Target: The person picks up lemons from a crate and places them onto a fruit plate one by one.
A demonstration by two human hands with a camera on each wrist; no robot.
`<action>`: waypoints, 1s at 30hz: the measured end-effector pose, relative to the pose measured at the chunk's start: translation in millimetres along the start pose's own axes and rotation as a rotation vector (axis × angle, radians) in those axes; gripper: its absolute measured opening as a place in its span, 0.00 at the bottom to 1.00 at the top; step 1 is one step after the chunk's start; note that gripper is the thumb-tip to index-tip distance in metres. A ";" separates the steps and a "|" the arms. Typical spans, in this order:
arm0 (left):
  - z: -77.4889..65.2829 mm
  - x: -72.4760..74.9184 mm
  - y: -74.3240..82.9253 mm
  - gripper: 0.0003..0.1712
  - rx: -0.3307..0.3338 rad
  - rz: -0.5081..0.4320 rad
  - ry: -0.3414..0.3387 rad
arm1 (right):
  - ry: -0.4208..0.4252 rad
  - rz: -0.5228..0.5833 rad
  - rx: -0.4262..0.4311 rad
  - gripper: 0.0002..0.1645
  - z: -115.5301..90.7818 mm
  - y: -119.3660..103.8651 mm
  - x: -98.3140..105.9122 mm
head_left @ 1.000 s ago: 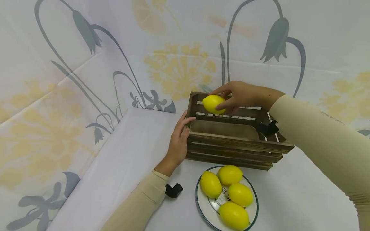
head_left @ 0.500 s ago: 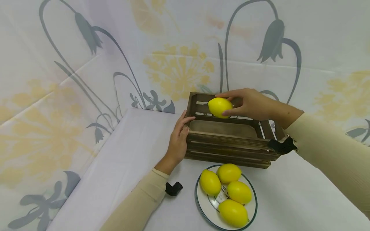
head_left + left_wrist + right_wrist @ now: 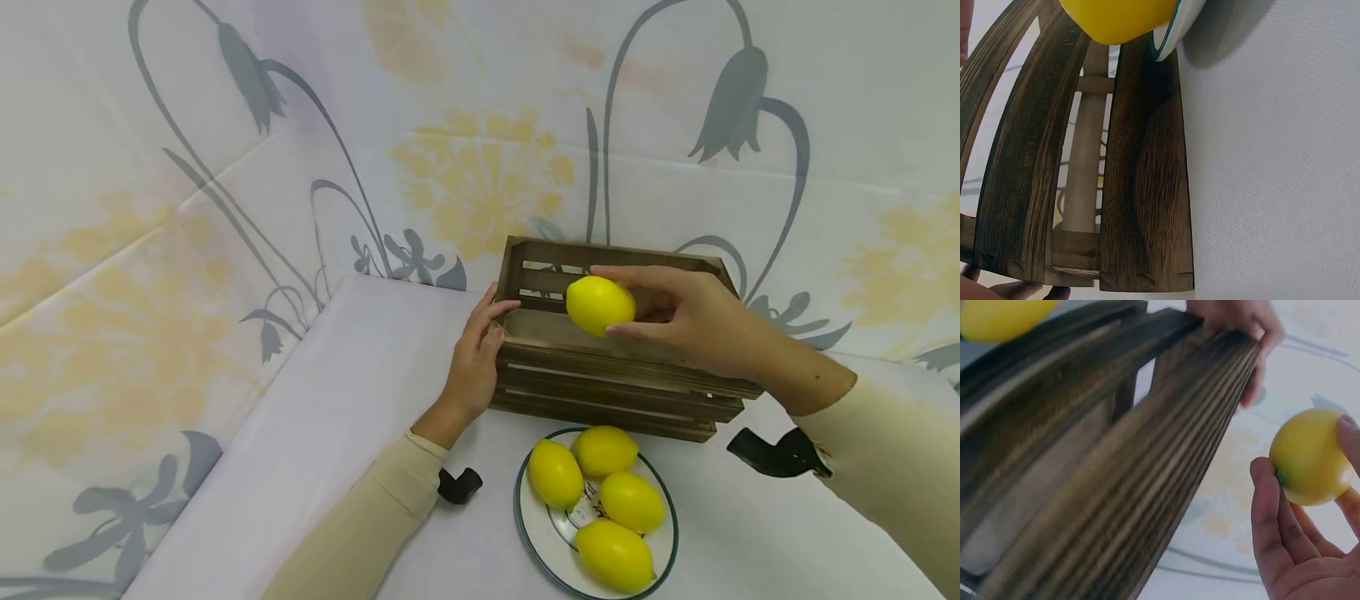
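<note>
My right hand (image 3: 701, 321) pinches a yellow lemon (image 3: 600, 306) between thumb and fingertips, above the opening of a brown slatted wooden crate (image 3: 600, 379). In the right wrist view, that lemon (image 3: 1310, 456) shows a small green stem end against a fingertip. My left hand (image 3: 475, 358) holds the crate's left end, with fingers over the rim. Fingertips of this hand show at the bottom left of the left wrist view, against the dark slats (image 3: 1147, 187). The right hand hides part of the crate's inside.
In front of the crate stands a white plate (image 3: 536, 533) with a dark rim. Several lemons (image 3: 615, 554) lie on it. A white cloth (image 3: 315, 450) covers the table, and a flower-patterned cloth (image 3: 480, 75) hangs behind.
My right hand has carried the lemon rightward and nearer to me, over the crate. The left hand keeps its place on the crate's left end. The head view has shifted slightly.
</note>
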State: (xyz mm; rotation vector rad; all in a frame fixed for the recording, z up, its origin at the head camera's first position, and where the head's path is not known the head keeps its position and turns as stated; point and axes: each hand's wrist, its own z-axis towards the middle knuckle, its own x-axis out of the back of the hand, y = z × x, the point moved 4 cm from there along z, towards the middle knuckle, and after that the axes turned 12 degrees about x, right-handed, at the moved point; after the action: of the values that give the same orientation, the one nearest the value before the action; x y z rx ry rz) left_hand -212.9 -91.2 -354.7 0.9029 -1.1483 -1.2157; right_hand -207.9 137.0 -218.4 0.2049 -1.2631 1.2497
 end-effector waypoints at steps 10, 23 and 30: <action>-2.9 3.1 0.4 0.25 0.010 0.040 0.018 | -0.001 0.071 0.010 0.42 -28.1 -18.9 -13.3; -2.3 -0.7 -0.1 0.25 -0.010 0.047 0.009 | -0.062 0.112 0.010 0.38 -60.8 -24.5 -32.3; -1.9 -1.2 -0.6 0.26 -0.028 0.048 0.004 | -0.115 0.164 -0.039 0.36 -73.1 -24.2 -50.6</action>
State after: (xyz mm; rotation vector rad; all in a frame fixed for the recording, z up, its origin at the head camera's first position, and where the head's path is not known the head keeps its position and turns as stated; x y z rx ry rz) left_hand -211.2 -90.3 -355.9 0.8517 -1.1407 -1.1870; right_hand -135.7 150.0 -274.0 0.1491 -1.4246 1.3676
